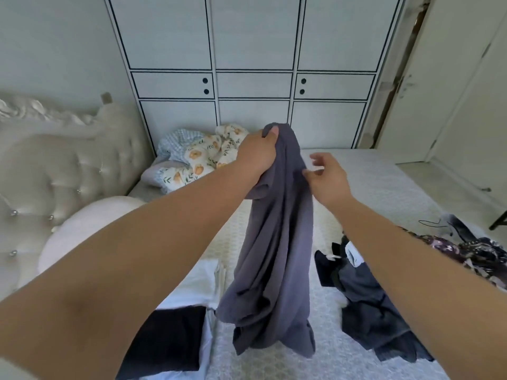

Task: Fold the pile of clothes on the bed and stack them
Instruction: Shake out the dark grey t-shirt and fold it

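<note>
Two folded pieces, a black one (167, 341) on a white one (192, 286), lie nearest us on the left, the unfolded pile (384, 305) to our right, with bare bed (274, 363) between them for laying a garment flat. Above that gap our left hand (255, 157) grips the grey shirt (274, 242) bunched at its top, hanging twisted; our right hand (326, 176), fingers loose, touches its edge. We judge it could slip or drape over the stack. Beyond lie a floral blanket (203, 157) and the wardrobe (255, 64).

Two hands (256, 152), one grey garment (274, 256), two folded pieces (175, 335), one unfolded heap (384, 311).
</note>
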